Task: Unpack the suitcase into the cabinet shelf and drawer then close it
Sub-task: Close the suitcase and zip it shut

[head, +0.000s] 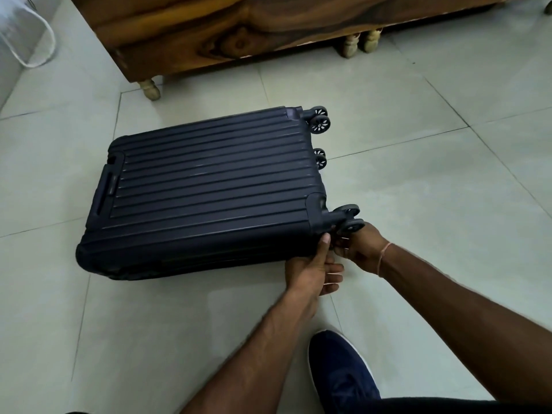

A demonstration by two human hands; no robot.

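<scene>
A dark navy ribbed hard-shell suitcase point(209, 186) lies flat and closed on the tiled floor, its wheels pointing right. My left hand point(313, 270) holds its near right corner, thumb pressed against the shell's edge and fingers underneath. My right hand point(360, 246) is just right of that corner, below the nearest wheel point(351, 219), with its fingers curled and pinching something small at the corner's seam; what it pinches is hidden.
A wooden piece of furniture point(239, 28) on short turned legs stands behind the suitcase. A white bag with a rope handle point(27, 34) sits at the far left. My blue shoe point(340, 375) is on the tiles near the bottom.
</scene>
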